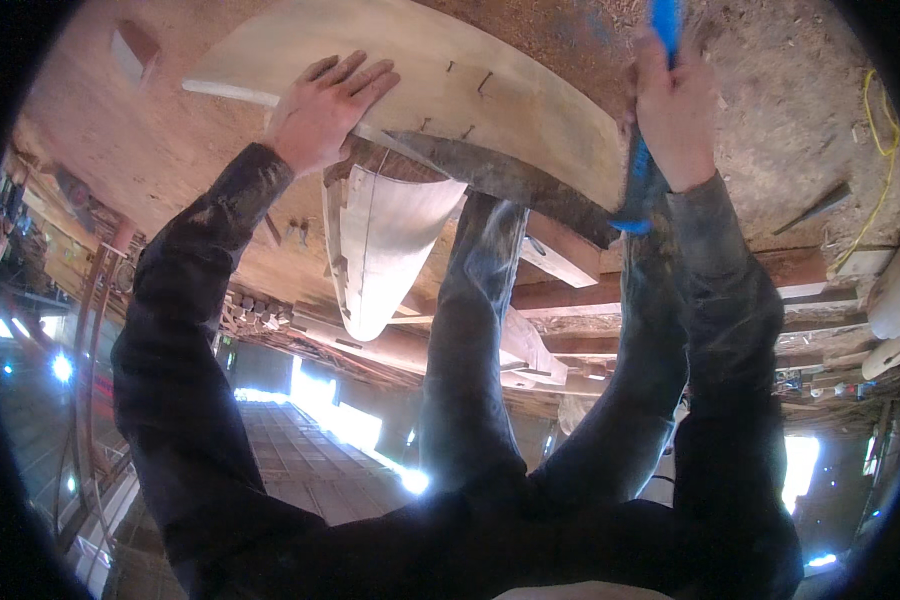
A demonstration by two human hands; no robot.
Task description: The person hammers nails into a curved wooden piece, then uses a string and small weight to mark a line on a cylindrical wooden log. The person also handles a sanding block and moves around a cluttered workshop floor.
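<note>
A wide, curved pale wooden board lies across the upper middle, with several nails standing up out of its face. My left hand rests flat on the board's left part, fingers stretched out, holding nothing. To the right of the board, my right hand is closed around a long blue-handled tool. One end of that tool runs out of the picture at the top, so its kind does not show. Along the board's near edge lies a dark, curved strip.
A pale, tapered wooden piece lies just below the board. My legs stand beside it. Timber beams lie behind them. At right are a yellow cord and a dark wood sliver; a wood offcut lies upper left.
</note>
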